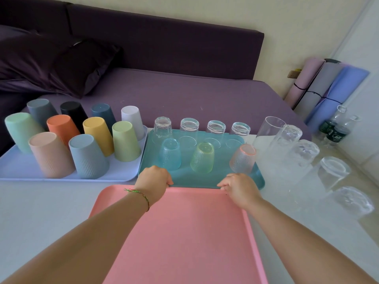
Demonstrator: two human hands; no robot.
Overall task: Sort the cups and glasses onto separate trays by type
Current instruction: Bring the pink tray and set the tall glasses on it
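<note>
A bare pink tray lies in front of me. My left hand and my right hand both grip its far edge. Behind it sits a teal tray with several upturned clear glasses and three tinted ones: blue, green, pink. To the left, a pale lilac tray carries several upturned coloured plastic cups, such as a peach cup and a grey-blue cup. Several clear glasses, among them a tall one, stand upturned on the white table at the right.
A purple sofa with a dark cushion runs along the table's far side. Rolled mats lean on the wall at the right, with two plastic bottles beside them. The white table shows at the near left.
</note>
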